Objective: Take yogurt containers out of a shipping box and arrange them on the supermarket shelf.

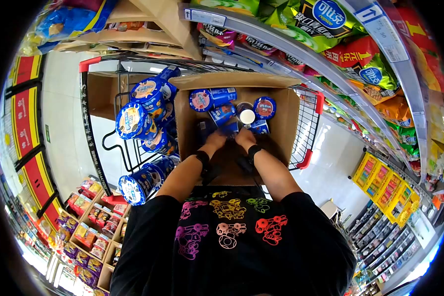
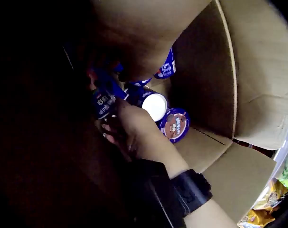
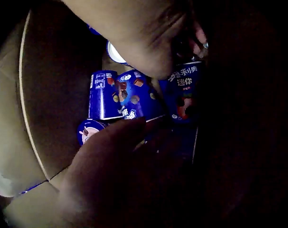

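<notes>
Both hands reach down into an open cardboard box [image 1: 283, 143] holding several blue cups of mini Oreo cookies [image 1: 224, 113]. My right hand [image 1: 245, 138] grips a cookie cup [image 3: 182, 92] at its edge, with curled fingertips beside it in the right wrist view. Close to it, my left hand [image 1: 216, 139] is low among the cups; its fingers fade into shadow, and I cannot tell whether they hold one. Some cups lie on their sides, and others stand with round lids up, such as a brown-lidded cup [image 2: 175, 125]. A white-topped cup [image 2: 155, 107] stands beside that one.
The box sits across a shopping cart [image 1: 306, 128]. More cookie cups [image 1: 145, 118] are stacked in the cart to its left. Shelves of chip bags [image 1: 325, 22] run along the right. Boxed snacks [image 1: 89, 212] stand at lower left, and a yellow rack [image 1: 387, 187] at right.
</notes>
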`<state>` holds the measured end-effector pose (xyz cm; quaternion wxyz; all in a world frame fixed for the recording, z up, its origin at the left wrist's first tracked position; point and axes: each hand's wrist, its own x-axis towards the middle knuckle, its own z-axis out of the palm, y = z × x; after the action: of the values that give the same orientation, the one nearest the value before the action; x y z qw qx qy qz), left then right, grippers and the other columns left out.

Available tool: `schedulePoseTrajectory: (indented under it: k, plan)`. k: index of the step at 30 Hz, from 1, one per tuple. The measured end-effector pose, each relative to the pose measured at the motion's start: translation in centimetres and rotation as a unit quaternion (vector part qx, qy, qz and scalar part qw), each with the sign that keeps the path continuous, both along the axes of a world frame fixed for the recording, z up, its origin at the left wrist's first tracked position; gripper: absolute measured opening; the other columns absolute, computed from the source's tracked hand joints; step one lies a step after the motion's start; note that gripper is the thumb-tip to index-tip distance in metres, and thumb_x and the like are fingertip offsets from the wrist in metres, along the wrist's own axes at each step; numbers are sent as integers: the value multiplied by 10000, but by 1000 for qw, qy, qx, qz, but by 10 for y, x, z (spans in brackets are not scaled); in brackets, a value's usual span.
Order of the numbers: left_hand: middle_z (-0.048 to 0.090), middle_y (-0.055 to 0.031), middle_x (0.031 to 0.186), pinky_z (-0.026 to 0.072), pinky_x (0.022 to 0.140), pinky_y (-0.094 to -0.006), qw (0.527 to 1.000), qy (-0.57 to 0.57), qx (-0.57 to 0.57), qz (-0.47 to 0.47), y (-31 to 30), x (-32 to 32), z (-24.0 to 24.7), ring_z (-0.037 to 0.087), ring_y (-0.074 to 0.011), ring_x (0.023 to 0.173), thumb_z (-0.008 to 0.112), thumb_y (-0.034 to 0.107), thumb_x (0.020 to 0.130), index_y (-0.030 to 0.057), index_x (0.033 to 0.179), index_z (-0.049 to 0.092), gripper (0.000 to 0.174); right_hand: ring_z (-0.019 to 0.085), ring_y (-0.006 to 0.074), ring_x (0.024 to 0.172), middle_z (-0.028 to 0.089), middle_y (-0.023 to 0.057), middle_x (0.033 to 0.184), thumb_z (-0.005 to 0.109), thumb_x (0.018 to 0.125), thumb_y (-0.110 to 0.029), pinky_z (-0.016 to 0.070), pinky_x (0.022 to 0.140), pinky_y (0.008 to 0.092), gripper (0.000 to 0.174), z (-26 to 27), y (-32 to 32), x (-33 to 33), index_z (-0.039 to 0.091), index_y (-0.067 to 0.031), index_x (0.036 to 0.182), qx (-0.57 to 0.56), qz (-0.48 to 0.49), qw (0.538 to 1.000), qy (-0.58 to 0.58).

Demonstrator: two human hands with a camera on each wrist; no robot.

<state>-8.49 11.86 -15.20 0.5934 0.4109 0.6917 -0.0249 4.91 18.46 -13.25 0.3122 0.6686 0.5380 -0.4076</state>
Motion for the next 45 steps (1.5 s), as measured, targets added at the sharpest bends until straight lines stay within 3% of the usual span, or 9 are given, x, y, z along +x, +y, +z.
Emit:
schedulePoseTrajectory:
  k: [6, 11, 18, 24, 30, 33, 38, 42, 45]
  plan:
    - [538, -156, 1151, 424, 867, -408, 996, 28, -63, -50, 19, -11, 45, 518, -311, 1054, 445, 298, 843, 95, 1078, 580, 339, 547, 368, 1003, 568, 158, 1112, 560, 808, -293, 462, 811, 462, 327, -15, -4, 8, 578, -77, 1053, -10, 78, 996, 35]
    - [552, -189, 1118, 412, 878, -391, 989, 24, -8, 146, -2, 6, 31, 511, -340, 1051, 471, 339, 814, 71, 1062, 589, 384, 558, 375, 955, 587, 178, 1037, 546, 811, -299, 466, 787, 466, 316, -22, -6, 8, 592, -46, 996, 21, 78, 994, 78]
    - [517, -216, 1163, 392, 884, -374, 988, -54, -68, 126, -6, -2, 13, 500, -351, 1050, 449, 328, 852, 12, 1130, 537, 430, 529, 356, 928, 601, 163, 944, 585, 738, -268, 433, 781, 450, 222, -27, -3, 8, 633, -86, 855, 97, 246, 944, 198]
    - [504, -230, 1166, 378, 901, -388, 989, -11, -53, 140, -20, 6, -13, 478, -362, 1082, 441, 315, 840, 20, 1119, 534, 417, 469, 245, 1006, 625, 86, 847, 630, 706, -218, 360, 809, 393, 138, -27, -13, 10, 646, -102, 780, 258, 213, 875, 350]
    - [497, -249, 1155, 377, 906, -405, 985, -1, -55, 161, -13, 4, 14, 470, -388, 1076, 428, 353, 836, 9, 1081, 553, 440, 558, 248, 859, 620, 71, 895, 614, 737, -198, 403, 768, 365, 130, -34, -18, -3, 648, -102, 818, 223, 174, 862, 420]
    - [454, -246, 1208, 370, 917, -403, 987, -5, -79, 137, -15, -1, 9, 442, -395, 1102, 422, 362, 850, 14, 1110, 540, 450, 595, 269, 785, 627, 91, 877, 619, 747, -219, 447, 715, 371, 182, -27, -22, -15, 629, -74, 857, 122, -94, 904, 398]
    - [435, -252, 1223, 362, 932, -388, 996, -12, -77, -48, -46, -7, -72, 434, -379, 1124, 455, 394, 847, 34, 1167, 509, 485, 614, 262, 742, 626, 143, 831, 624, 736, -237, 474, 666, 343, 304, -47, -29, -10, 590, -42, 968, 257, -142, 924, 245]
    - [499, -247, 1153, 387, 902, -383, 972, -37, -146, 181, -39, -3, -55, 499, -345, 1060, 567, 428, 770, -10, 1098, 551, 548, 607, 236, 672, 626, 144, 783, 594, 750, -223, 472, 613, 329, 288, -87, -41, 6, 596, -26, 959, 258, -97, 928, 252]
    - [578, -218, 1023, 436, 799, -362, 919, -11, -155, 363, -49, 10, -72, 568, -317, 930, 598, 363, 741, -42, 1024, 583, 495, 567, 358, 933, 610, 196, 975, 564, 742, -339, 441, 806, 413, 381, -60, -24, -2, 618, -47, 981, 90, -202, 948, 230]
